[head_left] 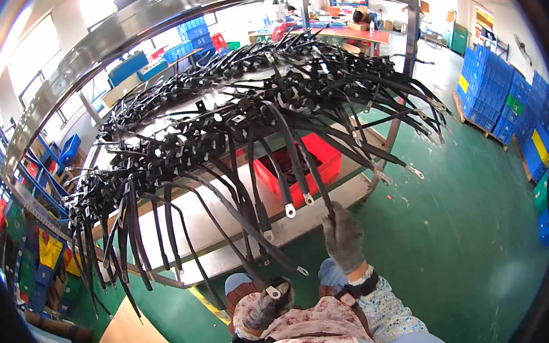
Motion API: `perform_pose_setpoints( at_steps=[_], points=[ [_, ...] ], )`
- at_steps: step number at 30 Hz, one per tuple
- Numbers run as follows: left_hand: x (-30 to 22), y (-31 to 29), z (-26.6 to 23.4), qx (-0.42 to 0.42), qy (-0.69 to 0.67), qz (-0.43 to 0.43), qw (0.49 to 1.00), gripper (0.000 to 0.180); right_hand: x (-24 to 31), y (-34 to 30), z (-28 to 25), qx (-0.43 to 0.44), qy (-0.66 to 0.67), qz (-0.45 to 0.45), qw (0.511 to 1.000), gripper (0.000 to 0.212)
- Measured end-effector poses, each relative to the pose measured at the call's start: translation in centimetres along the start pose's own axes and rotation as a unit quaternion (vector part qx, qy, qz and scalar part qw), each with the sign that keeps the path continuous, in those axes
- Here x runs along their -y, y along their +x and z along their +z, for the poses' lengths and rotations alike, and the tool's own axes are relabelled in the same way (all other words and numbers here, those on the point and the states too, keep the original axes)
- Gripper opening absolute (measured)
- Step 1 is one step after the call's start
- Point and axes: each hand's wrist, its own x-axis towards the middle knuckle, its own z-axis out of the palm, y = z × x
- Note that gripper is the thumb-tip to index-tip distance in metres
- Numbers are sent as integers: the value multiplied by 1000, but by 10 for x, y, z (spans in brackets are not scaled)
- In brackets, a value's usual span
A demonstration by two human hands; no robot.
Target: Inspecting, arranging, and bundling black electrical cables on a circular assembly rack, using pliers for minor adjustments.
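Observation:
My right hand [344, 238], in a grey glove, is closed around the lower end of a black cable [316, 177] that hangs from the pile on the rack. My left hand [271, 308], also gloved, is closed low in front of my apron. A silver ring terminal [273, 292] shows at its fingers, on what looks like a black cable end; the rest is hidden in the hand. Between and beyond my hands, several black cables [223, 200] dangle over the rack's near edge, with flat metal lugs [290, 211] at their tips.
A metal rack [56, 73] carries the tangled cable pile [228, 116]. On its lower shelf [211, 261] stands a red bin [331, 159] with dark pieces inside. Stacked blue crates [487, 89] stand on a pallet at right. Cardboard [131, 325] lies on the green floor at lower left.

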Motion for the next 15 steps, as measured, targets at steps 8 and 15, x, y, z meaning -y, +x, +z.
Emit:
perform_pose_setpoints(
  at_steps=[8,15],
  points=[
    [6,-1,-24,59,-53,-23,997,29,-21,-5,-10,240,511,368,739,30],
    [8,-5,-9,-22,296,225,928,33,-27,1,-6,270,812,375,356,31]
  ],
)
